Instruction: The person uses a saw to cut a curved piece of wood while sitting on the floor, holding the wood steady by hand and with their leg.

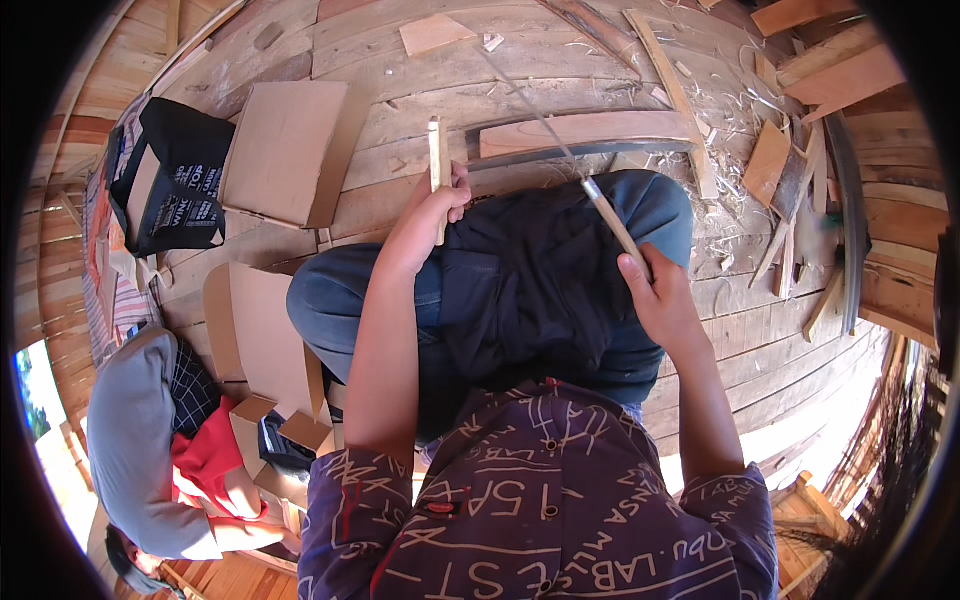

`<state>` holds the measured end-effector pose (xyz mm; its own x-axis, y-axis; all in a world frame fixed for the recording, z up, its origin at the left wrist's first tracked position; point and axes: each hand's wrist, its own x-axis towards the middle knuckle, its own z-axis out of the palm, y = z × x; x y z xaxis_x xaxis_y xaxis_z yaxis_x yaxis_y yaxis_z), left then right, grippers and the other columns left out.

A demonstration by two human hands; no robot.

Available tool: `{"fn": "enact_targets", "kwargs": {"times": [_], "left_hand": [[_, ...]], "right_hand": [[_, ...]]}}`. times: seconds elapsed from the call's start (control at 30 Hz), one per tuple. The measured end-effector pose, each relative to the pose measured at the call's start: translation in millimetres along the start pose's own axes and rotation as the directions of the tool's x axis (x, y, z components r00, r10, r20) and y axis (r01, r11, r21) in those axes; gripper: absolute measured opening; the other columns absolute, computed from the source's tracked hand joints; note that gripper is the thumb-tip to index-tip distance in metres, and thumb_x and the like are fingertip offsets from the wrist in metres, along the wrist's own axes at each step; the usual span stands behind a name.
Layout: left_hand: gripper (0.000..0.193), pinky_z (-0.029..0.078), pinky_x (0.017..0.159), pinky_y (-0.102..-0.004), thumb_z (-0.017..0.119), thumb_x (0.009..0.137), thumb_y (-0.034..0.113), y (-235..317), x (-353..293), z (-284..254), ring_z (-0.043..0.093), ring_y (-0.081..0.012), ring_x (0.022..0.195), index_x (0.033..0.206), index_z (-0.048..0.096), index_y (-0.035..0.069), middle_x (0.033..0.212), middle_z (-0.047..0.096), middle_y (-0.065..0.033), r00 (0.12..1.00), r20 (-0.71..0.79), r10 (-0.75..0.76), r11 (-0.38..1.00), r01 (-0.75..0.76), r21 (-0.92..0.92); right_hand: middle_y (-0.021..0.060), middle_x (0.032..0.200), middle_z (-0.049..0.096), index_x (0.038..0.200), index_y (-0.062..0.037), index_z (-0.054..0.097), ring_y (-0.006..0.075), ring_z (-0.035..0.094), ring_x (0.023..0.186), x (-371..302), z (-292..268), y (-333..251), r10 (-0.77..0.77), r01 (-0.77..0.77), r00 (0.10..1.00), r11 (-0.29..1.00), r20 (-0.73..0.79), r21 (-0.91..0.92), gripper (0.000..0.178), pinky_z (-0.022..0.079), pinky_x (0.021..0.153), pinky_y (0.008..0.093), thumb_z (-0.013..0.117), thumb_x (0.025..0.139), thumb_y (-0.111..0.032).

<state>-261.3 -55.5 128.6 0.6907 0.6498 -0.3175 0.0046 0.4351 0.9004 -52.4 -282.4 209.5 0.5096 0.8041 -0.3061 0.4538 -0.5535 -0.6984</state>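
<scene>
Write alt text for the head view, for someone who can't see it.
Left hand holds a pale wooden stick while the right hand grips a long, thin-bladed tool by its wooden handle, near the wearer's bent legs. Curled shavings litter the plank floor to the right; at left are cardboard boxes and another person.

"What did the left hand (432, 213) hide?"
"Part of the pale stick (435, 152), within its grip."
"And the long tool (597, 198)?"
"Its far tip blurred into the floorboards (750, 335); the patterned shirt (535, 500) ran off below."
</scene>
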Motion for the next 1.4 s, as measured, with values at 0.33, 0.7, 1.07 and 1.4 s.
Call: {"fn": "enact_targets", "kwargs": {"times": [0.33, 0.7, 1.07, 1.4], "left_hand": [[0.031, 0.037, 0.069, -0.0249, 0.062, 0.084, 0.015, 5, 2, 15, 0.045, -0.0088, 0.08, 0.111, 0.05, 0.008, 0.092, 0.05, 0.0006, 1.0, -0.005, -0.017, 0.992, 0.018, 0.128], [0.032, 0.037, 0.071, -0.0259, 0.063, 0.084, 0.015, 5, 3, 22, 0.047, -0.0099, 0.082, 0.112, 0.049, 0.008, 0.09, 0.05, -0.0001, 0.998, 0.057, -0.017, 0.994, 0.011, 0.105], [0.033, 0.037, 0.07, -0.0253, 0.063, 0.085, 0.017, 5, 5, 23, 0.046, -0.0097, 0.08, 0.112, 0.049, 0.007, 0.088, 0.052, -0.0008, 0.998, 0.067, -0.02, 0.999, 0.017, 0.052], [0.04, 0.04, 0.074, -0.0269, 0.06, 0.083, 0.02, 5, 2, 24, 0.046, -0.0126, 0.08, 0.119, 0.053, 0.004, 0.099, 0.055, -0.0065, 0.998, 0.047, -0.03, 0.992, 0.024, 0.12]], "right_hand": [[-0.0041, 0.056, 0.036, 0.082, -0.0072, 0.048, 0.0065, 0.035, 0.042, 21, 11, 51, 0.15, -0.19, 0.981, 0.879, 0.124, 0.438, 0.045, 0.029, 0.037, 0.0247, 0.044, 0.104, -0.047], [0.0007, 0.053, 0.041, 0.086, -0.0037, 0.049, 0.0099, 0.041, 0.039, 28, -3, 51, 0.178, -0.299, 0.947, 0.794, 0.268, 0.529, 0.056, 0.035, 0.036, 0.0254, 0.036, 0.103, -0.056], [0.0018, 0.052, 0.042, 0.085, -0.0035, 0.05, 0.011, 0.042, 0.038, 34, -4, 51, 0.198, -0.345, 0.929, 0.773, 0.314, 0.532, 0.056, 0.037, 0.036, 0.0262, 0.038, 0.102, -0.056], [0.0021, 0.053, 0.042, 0.085, -0.0034, 0.05, 0.0112, 0.044, 0.039, 35, -3, 49, 0.203, -0.35, 0.926, 0.778, 0.318, 0.522, 0.054, 0.037, 0.036, 0.0265, 0.04, 0.102, -0.054]]}}
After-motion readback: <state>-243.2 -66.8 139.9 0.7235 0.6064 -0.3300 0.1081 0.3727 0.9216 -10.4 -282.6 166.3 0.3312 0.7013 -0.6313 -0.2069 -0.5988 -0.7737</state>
